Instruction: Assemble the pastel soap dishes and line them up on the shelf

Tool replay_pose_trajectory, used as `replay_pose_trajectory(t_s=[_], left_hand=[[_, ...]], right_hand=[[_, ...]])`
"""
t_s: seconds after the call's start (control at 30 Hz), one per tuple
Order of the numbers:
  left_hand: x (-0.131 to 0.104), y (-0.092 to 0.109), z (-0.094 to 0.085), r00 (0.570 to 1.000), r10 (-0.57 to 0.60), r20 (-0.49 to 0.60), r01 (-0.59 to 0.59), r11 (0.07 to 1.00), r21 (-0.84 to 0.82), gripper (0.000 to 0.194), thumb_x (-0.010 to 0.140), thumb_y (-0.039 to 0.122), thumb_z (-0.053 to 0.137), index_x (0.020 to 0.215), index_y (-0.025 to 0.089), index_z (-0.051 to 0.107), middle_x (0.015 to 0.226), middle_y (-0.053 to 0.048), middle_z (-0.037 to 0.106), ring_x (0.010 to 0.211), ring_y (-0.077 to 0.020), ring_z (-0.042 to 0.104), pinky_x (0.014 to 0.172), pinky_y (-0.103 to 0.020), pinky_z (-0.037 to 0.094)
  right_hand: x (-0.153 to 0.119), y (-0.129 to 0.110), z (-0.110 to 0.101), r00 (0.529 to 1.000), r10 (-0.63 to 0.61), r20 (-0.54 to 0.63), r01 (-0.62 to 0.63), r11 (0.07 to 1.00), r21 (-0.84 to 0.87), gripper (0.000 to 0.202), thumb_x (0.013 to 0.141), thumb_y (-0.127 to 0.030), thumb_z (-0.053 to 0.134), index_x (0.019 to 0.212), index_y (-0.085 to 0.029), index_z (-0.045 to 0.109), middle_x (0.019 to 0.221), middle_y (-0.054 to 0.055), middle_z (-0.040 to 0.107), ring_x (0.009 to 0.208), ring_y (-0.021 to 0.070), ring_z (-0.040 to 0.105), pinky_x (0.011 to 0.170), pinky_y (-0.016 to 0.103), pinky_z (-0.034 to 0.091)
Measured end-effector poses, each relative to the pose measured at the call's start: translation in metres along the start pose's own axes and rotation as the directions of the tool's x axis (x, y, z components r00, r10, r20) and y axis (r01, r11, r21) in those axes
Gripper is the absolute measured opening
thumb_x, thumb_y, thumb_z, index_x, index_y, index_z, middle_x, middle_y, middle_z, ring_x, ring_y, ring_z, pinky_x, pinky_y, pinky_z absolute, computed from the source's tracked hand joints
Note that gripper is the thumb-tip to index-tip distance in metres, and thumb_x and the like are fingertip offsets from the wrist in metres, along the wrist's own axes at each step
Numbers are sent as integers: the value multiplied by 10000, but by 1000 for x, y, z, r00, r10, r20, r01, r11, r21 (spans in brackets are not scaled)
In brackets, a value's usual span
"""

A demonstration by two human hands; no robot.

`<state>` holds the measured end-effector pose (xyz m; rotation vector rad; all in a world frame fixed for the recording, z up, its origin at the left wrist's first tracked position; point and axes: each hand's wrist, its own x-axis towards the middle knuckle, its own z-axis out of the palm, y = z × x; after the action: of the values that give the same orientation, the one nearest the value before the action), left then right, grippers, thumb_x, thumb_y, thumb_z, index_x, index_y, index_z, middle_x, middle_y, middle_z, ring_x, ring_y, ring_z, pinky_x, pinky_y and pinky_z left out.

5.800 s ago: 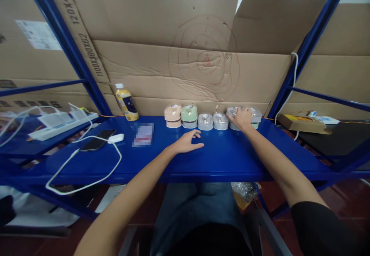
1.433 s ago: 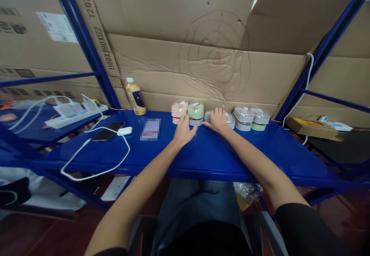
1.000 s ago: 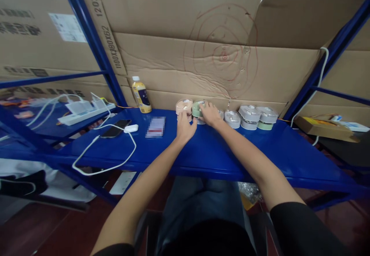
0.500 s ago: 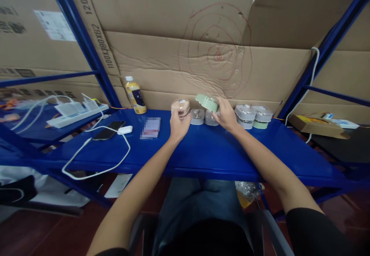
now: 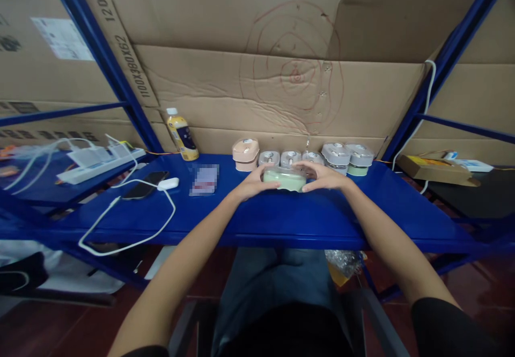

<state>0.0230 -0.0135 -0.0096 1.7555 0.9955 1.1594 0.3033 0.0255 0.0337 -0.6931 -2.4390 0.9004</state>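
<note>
Both hands hold a green box with a clear lid (image 5: 285, 180) by its two ends, just over the front middle of the shelf. My left hand (image 5: 253, 183) grips its left end, and my right hand (image 5: 324, 176) is closed round the right end. Right behind it stands a row of grey boxes with clear lids (image 5: 290, 158). To their left is a stack of peach boxes (image 5: 245, 153). On the right, a grey box (image 5: 336, 154) tops one stack, beside another grey box (image 5: 359, 155) resting on a green one (image 5: 358, 170).
A yellow drink bottle (image 5: 183, 136) stands at the back left of the blue shelf (image 5: 257, 223). Left of the hands lie a blurred-out packet (image 5: 205, 180), a black phone (image 5: 145, 185) and a white cable (image 5: 173, 212). Cardboard (image 5: 193, 78) walls the back.
My right hand has brought the green box forward and left, down from above the grey row. My left hand has let go of the peach box and now grips the green box too.
</note>
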Motion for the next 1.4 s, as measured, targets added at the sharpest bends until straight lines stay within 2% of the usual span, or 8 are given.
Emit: replay_pose_trajectory(t_s=[0.2,0.4,0.67,0.87,1.0,1.13,1.27,1.4], left_hand=[[-1,-8,9,991,120,66,-133,960,246,1030,601,455,936,1466,172,455,1419,-184,597,1295,-362,604,1108,-538,483],[-1,-10,5,976,162,146,-205,910,361,1037,636,457,918,1510,194,427,1427,-169,592,1303,-361,594,1104,-533,483],[-7,-5,9,950,197,240,-303,760,576,391,834,448,757,1184,273,775,1275,-111,599,1319,-344,569,1162,-519,444],[1,-7,2,963,268,2,-234,835,498,398,941,504,601,1170,218,757,1248,-116,640,1218,-304,616,1128,-485,473],[8,-8,-7,912,328,-247,-182,862,473,409,996,489,520,1199,195,719,1203,-120,670,1193,-291,621,1114,-475,477],[9,-10,-9,875,349,-335,-153,857,493,451,1015,496,496,1299,190,664,1232,-144,661,1235,-305,599,1125,-494,461],[7,-9,-8,902,356,-245,-179,824,538,420,997,496,522,1227,186,687,1205,-136,637,1221,-301,599,1121,-492,463],[-1,-3,-1,943,334,-2,-270,764,586,371,943,484,615,1180,217,713,1264,-123,591,1271,-308,582,1148,-489,450]], right_hand=[[10,0,33,990,-70,-125,20,932,-363,891,721,-612,838,1447,-181,555,1443,184,600,1304,363,590,1109,561,473],[8,5,24,977,-77,-201,7,945,-326,700,849,-592,726,1419,-214,579,1388,141,654,1219,320,646,1058,512,508],[2,26,-5,869,104,-484,-225,954,-200,624,913,-588,631,1383,-179,584,1171,127,731,999,280,685,927,455,545],[4,30,-8,818,80,-569,-198,969,-149,600,925,-595,598,1371,-194,575,1196,113,720,1040,278,675,939,450,548],[4,30,-11,800,91,-593,-143,989,-42,566,978,-607,502,1411,-245,529,1282,91,688,1107,272,677,955,453,566],[5,33,-12,828,107,-550,-97,994,48,593,991,-602,468,1470,-252,484,1371,110,639,1115,268,679,893,428,607],[6,34,-12,839,124,-529,-111,992,57,592,995,-567,473,1504,-263,466,1414,113,619,1176,278,661,913,450,610],[3,26,-11,879,52,-475,-82,996,-43,665,902,-512,666,1495,-256,507,1462,110,603,1305,293,602,1101,507,507]])
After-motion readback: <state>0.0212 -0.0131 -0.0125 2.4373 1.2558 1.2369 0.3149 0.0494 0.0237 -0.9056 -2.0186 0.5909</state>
